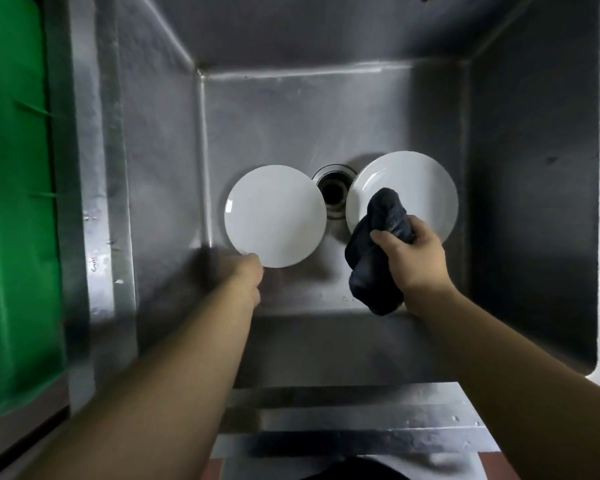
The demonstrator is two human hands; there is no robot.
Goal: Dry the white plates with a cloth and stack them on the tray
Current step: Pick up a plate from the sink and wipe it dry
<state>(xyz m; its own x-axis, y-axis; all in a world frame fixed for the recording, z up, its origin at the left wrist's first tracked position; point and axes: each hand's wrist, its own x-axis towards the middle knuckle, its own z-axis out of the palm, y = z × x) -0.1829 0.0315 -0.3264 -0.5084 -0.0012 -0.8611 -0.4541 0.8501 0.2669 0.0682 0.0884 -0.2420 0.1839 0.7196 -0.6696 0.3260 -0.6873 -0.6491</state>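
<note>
Head view looks down into a steel sink. Left of its drain, the left hand meets one white plate's near rim; blur hides its fingers. Right of the drain, the right hand clenches a dark cloth that covers part of a second plate.

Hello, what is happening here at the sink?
A person is drying white plates over a steel sink. The left hand holds the left plate by its near edge, though blur hides the exact grip. The right hand grips a dark cloth in front of the right plate. A green tray waits at the left.
</note>
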